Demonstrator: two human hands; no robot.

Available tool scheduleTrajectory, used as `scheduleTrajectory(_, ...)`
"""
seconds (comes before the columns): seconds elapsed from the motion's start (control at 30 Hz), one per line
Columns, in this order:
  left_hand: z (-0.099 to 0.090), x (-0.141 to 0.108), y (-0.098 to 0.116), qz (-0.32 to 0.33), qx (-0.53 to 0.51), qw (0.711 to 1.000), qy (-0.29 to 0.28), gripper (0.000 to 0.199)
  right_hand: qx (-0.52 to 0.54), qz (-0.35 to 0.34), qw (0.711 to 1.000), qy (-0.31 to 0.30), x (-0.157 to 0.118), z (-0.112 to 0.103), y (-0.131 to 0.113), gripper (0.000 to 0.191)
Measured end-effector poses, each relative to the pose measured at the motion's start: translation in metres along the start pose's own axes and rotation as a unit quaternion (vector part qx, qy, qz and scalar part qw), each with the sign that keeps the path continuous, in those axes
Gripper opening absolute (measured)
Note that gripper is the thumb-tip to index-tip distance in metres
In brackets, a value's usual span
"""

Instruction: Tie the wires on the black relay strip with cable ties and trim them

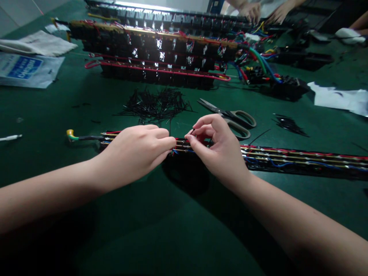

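the wired strip crosses mid-frame to the right edge. the left hand curls over it, seemingly steadying it; its grip is hidden. the right hand's fingers pinch a thin black strand, nearly closed, perhaps for fine control. above, scissors and a heap of black ties sit within reach.

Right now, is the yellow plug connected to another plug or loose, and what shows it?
Loose: the yellow plug ends a cable on the green table, with no other plug joined to it.
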State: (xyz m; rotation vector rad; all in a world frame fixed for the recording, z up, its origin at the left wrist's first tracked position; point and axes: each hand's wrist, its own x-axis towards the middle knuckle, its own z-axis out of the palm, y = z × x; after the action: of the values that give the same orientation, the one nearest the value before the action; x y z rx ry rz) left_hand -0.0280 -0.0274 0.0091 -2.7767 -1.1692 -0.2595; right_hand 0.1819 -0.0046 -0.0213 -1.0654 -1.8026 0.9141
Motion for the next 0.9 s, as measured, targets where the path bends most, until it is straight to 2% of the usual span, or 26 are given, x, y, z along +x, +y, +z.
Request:
scheduleTrajectory(0.23, -0.004, 0.000, 0.000, 0.062, 0.062, 0.996, -0.002, 0.012, -0.080, -0.028, 0.996, -0.020, 0.001, -0.001, 0.000, 0.008)
scheduleTrajectory(0.37, -0.012, 0.000, 0.004, 0.101, 0.116, 0.988, -0.017, 0.017, -0.096, -0.038, 0.994, -0.023, 0.001, -0.002, -0.001, 0.007)
scheduleTrajectory(0.47, -0.014, -0.002, 0.007, 0.106, 0.146, 0.983, -0.017, 0.017, -0.110, -0.043, 0.993, -0.023, 0.000, -0.002, -0.002, 0.007)
scheduleTrajectory(0.67, -0.005, -0.001, 0.005, 0.109, 0.158, 0.981, 0.019, 0.013, -0.113, -0.045, 0.992, -0.021, 0.001, -0.001, -0.001, 0.006)
scheduleTrajectory(0.9, 0.006, 0.002, 0.003, 0.116, 0.163, 0.976, 0.089, 0.017, -0.122, -0.046, 0.991, -0.019, 0.000, 0.000, -0.002, 0.006)
